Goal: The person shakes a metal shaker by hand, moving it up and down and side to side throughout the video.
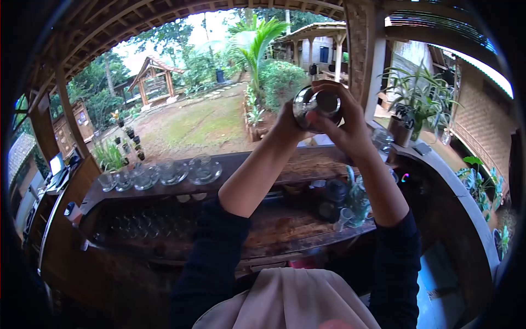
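Both hands are raised over the counter, wrapped around a shiny metal shaker (327,102) whose round end faces me. My left hand (290,119) grips its left side and is mostly hidden behind it. My right hand (349,122) closes over the top and right side, with the thumb across the front. The shaker's far end is out of sight behind the fingers. Below, on the lower wooden worktop (285,233), stand a clear glass pitcher (357,203), a small glass (344,218) and a dark jar-like container (334,194).
Several glass cups on saucers (203,170) line the raised counter ledge (246,164) at left. Upturned drinking glasses (139,223) stand in rows below. Potted plants (413,104) sit on the right-hand counter (455,175). A garden lies beyond the ledge.
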The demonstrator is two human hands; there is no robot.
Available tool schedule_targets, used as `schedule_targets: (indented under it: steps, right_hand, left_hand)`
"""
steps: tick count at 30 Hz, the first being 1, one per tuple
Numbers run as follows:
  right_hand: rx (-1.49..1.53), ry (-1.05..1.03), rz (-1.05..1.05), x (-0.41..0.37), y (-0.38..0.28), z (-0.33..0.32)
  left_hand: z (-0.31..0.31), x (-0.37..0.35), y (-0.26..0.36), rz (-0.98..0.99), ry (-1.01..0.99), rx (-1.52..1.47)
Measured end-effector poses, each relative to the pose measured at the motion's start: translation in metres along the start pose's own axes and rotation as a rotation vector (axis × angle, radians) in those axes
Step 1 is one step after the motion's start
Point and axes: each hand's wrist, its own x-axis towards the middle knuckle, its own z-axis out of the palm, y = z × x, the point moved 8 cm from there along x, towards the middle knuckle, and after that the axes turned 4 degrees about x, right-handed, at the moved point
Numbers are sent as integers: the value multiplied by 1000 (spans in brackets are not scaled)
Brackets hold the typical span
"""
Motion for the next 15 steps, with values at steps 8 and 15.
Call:
schedule_targets:
  steps: [8,15]
  right_hand:
    - [-505,-191,-601,-41,-106,-55]
    - [-400,-90,-215,-9,-49,-92]
  left_hand:
    - [111,17,60,-441,-50,-1047]
    - [122,53,-1,-221,-249,-1042]
